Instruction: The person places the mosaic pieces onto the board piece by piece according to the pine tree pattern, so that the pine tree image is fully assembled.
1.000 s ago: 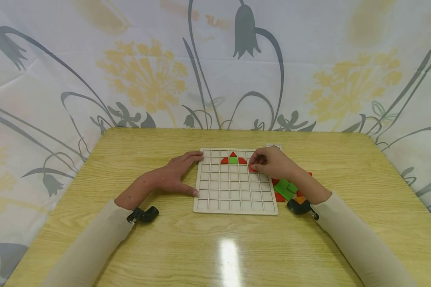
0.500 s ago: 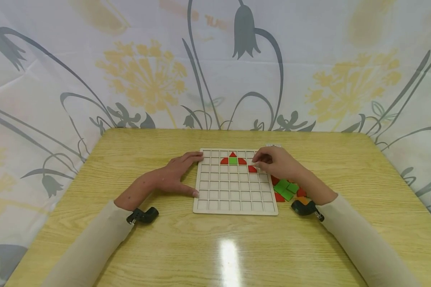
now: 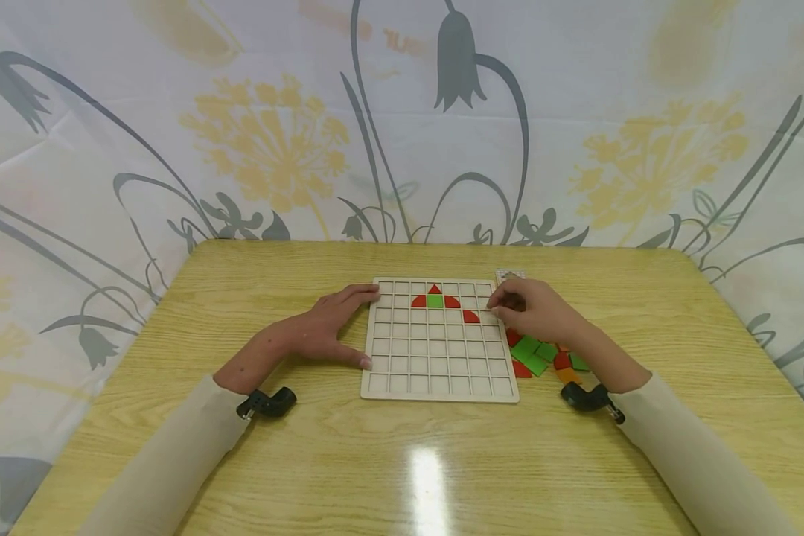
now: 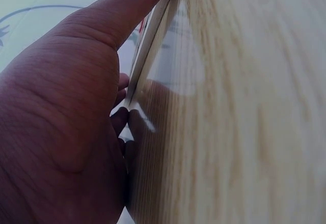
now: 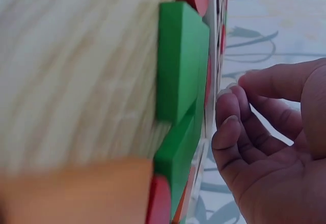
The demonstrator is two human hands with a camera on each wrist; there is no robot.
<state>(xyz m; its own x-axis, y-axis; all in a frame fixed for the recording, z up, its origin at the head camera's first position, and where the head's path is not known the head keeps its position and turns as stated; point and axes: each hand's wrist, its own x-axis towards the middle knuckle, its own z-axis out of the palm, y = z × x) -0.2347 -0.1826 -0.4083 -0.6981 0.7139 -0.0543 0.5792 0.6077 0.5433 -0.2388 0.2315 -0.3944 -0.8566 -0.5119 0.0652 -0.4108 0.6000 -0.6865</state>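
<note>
A square pale board (image 3: pixel 418 385) with a raised grid lies on the table. In its upper part sit a red triangle (image 3: pixel 435 289), a green square (image 3: pixel 435 301) and red rounded pieces (image 3: pixel 418 301) on both sides of it. Another red rounded piece (image 3: pixel 471 316) lies in a cell lower and to the right. The left hand (image 3: pixel 321 327) rests along the board's left side, thumb and fingers spread and touching its edge. Above the board's right edge hovers the right hand (image 3: pixel 525 305), fingers loosely bent; the right wrist view shows nothing between thumb (image 5: pixel 275 81) and fingertips.
Right of the board lies a loose pile of green pieces (image 3: pixel 531 356), red pieces (image 3: pixel 522 369) and an orange piece (image 3: pixel 568 376). A small printed card (image 3: pixel 509 275) lies behind the right hand, partly covered. A patterned cloth (image 3: pixel 402 134) hangs behind the table's far edge.
The right hand has let go of the red rounded piece, which now lies in its cell. It has drawn back to the right, uncovering more pile pieces. The left hand stays put.
</note>
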